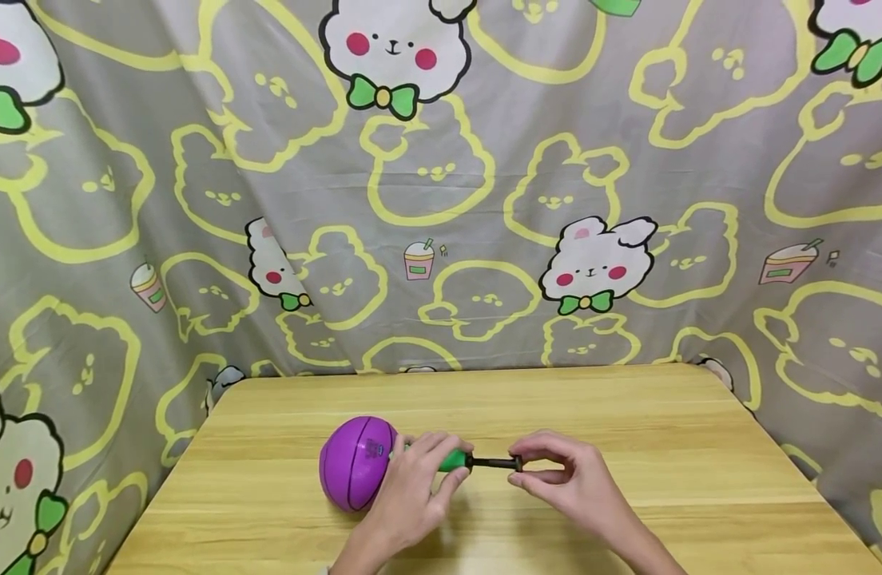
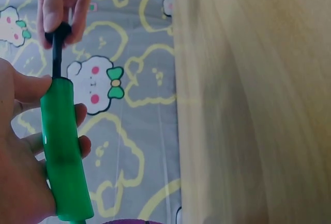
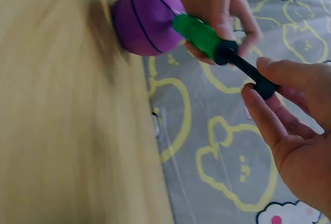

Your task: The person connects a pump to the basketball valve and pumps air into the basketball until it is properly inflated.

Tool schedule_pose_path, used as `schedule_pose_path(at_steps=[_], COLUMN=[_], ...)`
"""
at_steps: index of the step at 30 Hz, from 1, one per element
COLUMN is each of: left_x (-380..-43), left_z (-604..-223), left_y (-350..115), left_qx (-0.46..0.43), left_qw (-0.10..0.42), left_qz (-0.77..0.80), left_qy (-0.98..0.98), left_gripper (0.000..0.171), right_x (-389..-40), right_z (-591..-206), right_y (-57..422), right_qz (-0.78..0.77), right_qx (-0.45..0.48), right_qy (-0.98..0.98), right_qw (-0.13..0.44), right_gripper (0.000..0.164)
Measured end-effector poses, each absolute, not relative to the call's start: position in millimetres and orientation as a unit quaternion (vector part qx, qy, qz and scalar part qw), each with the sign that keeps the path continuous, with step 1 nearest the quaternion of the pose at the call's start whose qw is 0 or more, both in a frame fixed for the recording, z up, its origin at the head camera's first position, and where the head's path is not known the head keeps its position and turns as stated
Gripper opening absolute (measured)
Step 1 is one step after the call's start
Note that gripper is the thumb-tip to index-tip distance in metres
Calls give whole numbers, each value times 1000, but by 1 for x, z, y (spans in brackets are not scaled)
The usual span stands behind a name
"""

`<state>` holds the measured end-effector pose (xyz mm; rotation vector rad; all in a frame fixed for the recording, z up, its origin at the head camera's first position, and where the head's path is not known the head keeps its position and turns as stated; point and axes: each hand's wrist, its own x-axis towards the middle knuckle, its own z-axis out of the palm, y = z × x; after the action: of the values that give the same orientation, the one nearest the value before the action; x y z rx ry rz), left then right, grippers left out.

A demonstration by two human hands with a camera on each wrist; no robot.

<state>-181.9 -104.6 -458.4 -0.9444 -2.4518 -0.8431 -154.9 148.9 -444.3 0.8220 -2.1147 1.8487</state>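
A green hand pump point(image 2: 64, 151) lies in my left hand point(image 1: 415, 487), whose fingers curl round its barrel. Its black rod point(image 1: 493, 462) is drawn out toward the right. My right hand point(image 1: 578, 483) pinches the black knob point(image 3: 266, 88) at the rod's end between thumb and fingers. Left of the pump sits a purple ball point(image 1: 356, 465) with dark seam lines and a small printed mark. The pump's far end points at the ball and meets its side in the right wrist view; in the head view my left hand hides that spot.
Under the hands is a wooden table point(image 1: 628, 415) with light grain. A grey curtain point(image 1: 484, 200) printed with yellow outlines and white cartoon animals hangs behind the table and along both sides.
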Motion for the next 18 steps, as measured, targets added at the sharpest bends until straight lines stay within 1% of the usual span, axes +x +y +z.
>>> schedule_pose_path(at_steps=[10, 15, 18], left_x=[-187, -188, -188], left_z=[-454, -452, -451], left_y=[-116, -115, -113], left_qx=[-315, -321, -325], left_qw=[199, 186, 182], left_qz=[-321, -337, -340], left_qy=[-871, -865, -864], left_gripper=[19, 17, 17], right_x=[-153, -151, -150], right_z=[-426, -419, -415], right_y=[177, 186, 189], right_qz=[623, 615, 607], right_qx=[278, 271, 274], right_qy=[-725, -735, -741], right_qw=[96, 83, 87], right_gripper=[27, 27, 27])
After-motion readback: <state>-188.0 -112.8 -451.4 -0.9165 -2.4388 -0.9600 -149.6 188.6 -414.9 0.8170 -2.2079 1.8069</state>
